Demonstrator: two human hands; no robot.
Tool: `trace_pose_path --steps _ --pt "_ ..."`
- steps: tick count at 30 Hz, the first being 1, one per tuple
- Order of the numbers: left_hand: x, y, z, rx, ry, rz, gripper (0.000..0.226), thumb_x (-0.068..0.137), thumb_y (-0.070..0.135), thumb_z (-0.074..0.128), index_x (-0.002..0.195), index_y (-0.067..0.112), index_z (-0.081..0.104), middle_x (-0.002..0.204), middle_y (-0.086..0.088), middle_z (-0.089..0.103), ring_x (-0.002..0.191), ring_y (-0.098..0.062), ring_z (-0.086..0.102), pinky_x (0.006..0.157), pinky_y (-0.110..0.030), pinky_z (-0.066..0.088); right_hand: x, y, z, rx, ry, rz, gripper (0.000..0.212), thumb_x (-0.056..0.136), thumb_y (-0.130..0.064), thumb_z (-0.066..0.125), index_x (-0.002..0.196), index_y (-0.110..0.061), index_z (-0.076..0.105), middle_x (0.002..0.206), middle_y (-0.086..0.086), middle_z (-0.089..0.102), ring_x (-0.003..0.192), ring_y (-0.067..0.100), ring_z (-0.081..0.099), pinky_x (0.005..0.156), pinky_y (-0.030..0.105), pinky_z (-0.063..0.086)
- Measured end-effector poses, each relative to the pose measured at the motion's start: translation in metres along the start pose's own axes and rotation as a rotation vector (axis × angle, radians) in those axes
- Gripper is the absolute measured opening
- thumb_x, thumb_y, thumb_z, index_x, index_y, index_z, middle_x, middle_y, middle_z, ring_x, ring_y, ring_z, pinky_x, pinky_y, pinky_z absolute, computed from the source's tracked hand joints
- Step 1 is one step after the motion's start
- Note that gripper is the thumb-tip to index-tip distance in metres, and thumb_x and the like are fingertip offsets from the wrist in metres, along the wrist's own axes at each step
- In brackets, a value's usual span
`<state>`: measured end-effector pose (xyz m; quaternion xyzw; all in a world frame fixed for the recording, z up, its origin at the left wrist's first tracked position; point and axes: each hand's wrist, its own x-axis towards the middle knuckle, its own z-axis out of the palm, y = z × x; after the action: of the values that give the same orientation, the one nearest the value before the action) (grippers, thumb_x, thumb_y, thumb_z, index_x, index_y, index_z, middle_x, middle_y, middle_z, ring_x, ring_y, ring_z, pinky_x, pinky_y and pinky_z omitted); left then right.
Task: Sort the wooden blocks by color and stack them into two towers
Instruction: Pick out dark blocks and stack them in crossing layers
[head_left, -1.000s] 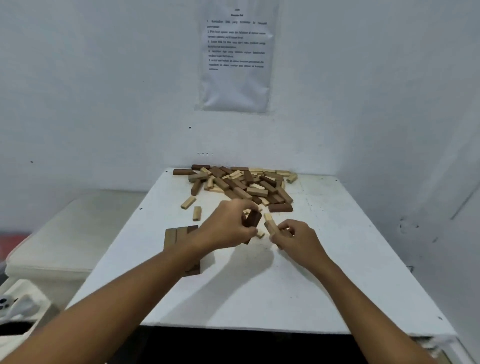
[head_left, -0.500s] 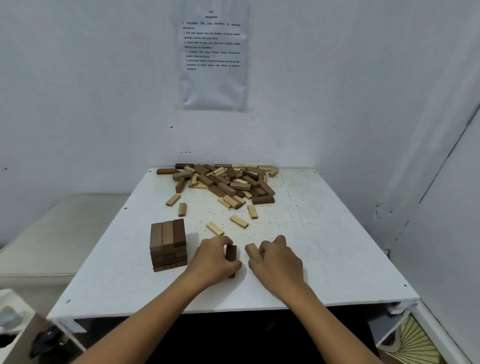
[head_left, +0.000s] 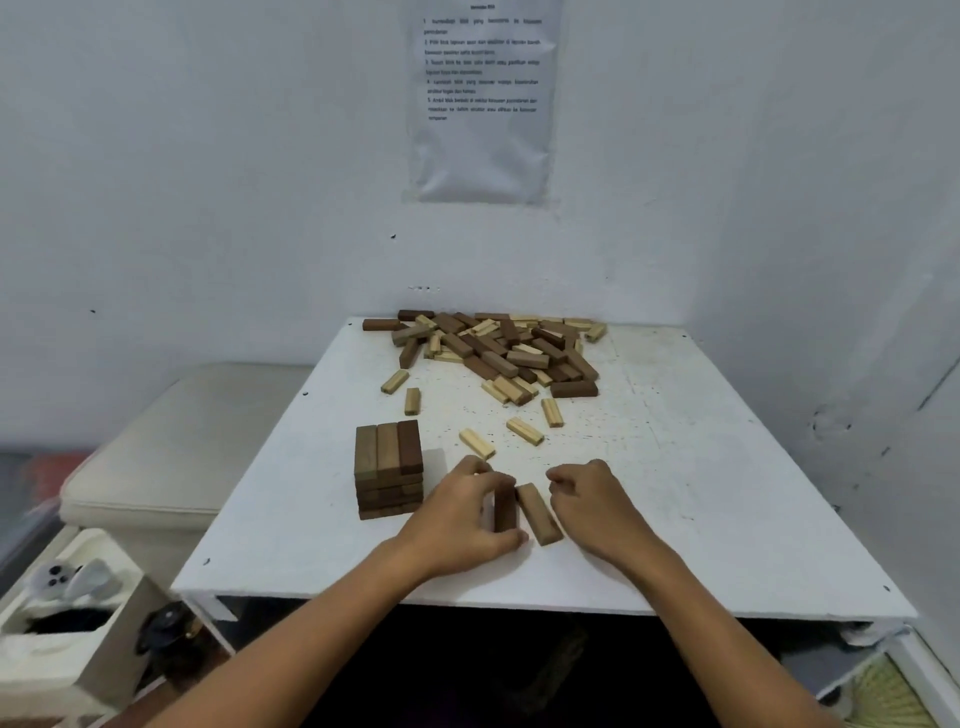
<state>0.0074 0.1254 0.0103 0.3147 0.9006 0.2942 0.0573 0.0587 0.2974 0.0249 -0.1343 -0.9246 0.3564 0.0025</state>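
A short tower of dark brown blocks (head_left: 388, 470) stands left of centre on the white table (head_left: 701, 519). A mixed pile of dark and light blocks (head_left: 498, 351) lies at the far edge, with several loose light blocks (head_left: 524, 431) in front of it. My left hand (head_left: 462, 514) curls its fingers and thumb around a dark block (head_left: 505, 509) lying flat near the front. A lighter brown block (head_left: 539, 513) lies beside it, just left of my right hand (head_left: 597, 504), whose fingers are curled and hold nothing.
White walls close in behind and to the right, with a printed sheet (head_left: 483, 98) taped up. A cream cushion (head_left: 171, 447) lies to the left. A box with small items (head_left: 67, 623) sits at the lower left. The table's front edge is near my forearms.
Both hands came back from the pile to the front of the table. The two blocks they carried now lie flat side by side, and my right hand has let go of its block.
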Motion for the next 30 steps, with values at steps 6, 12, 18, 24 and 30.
trace_pose_path --steps 6,12,18,24,30 --pt "-0.001 -0.002 -0.006 0.079 -0.099 0.044 0.077 0.075 0.056 0.073 0.141 0.026 0.048 0.146 0.003 0.039 0.133 -0.015 0.036 0.106 -0.035 0.038 0.009 0.004 -0.009 0.067 0.075 0.007 0.036 0.094 -0.007 0.053 0.129 -0.011 0.062 0.128 0.007 0.063 0.11 0.018 0.061 0.089 0.024 0.045" --pt "0.001 -0.006 -0.002 0.049 -0.056 0.067 0.07 0.076 0.052 0.075 0.136 0.021 0.055 0.138 0.0 0.049 0.128 -0.013 0.042 0.102 -0.028 0.036 0.021 0.004 -0.007 -0.048 0.077 0.03 0.032 0.089 -0.016 0.063 0.121 -0.015 0.067 0.123 0.003 0.067 0.11 0.019 0.061 0.091 0.031 0.049" --pt "-0.001 -0.01 0.003 0.033 -0.028 0.072 0.073 0.073 0.057 0.076 0.133 0.021 0.058 0.133 0.002 0.052 0.124 -0.012 0.044 0.102 -0.035 0.041 0.023 0.008 -0.002 -0.028 0.059 0.024 0.031 0.089 -0.023 0.067 0.119 -0.015 0.068 0.122 0.004 0.066 0.108 0.019 0.06 0.089 0.03 0.047" --pt "-0.002 -0.012 0.007 0.031 -0.004 0.082 0.074 0.071 0.058 0.076 0.132 0.021 0.059 0.135 0.002 0.053 0.125 -0.012 0.043 0.104 -0.036 0.04 0.016 0.013 -0.003 0.067 0.0 0.002 0.029 0.089 -0.015 0.065 0.118 -0.013 0.067 0.093 0.003 0.065 0.076 0.017 0.062 0.065 0.026 0.052" --pt "0.0 -0.013 0.009 0.013 0.004 0.086 0.072 0.069 0.057 0.078 0.129 0.021 0.062 0.129 0.004 0.056 0.12 -0.011 0.046 0.101 -0.033 0.041 0.011 0.016 0.002 0.135 0.031 -0.022 0.031 0.085 -0.013 0.069 0.116 -0.011 0.068 0.092 0.005 0.066 0.072 0.019 0.064 0.071 0.032 0.058"
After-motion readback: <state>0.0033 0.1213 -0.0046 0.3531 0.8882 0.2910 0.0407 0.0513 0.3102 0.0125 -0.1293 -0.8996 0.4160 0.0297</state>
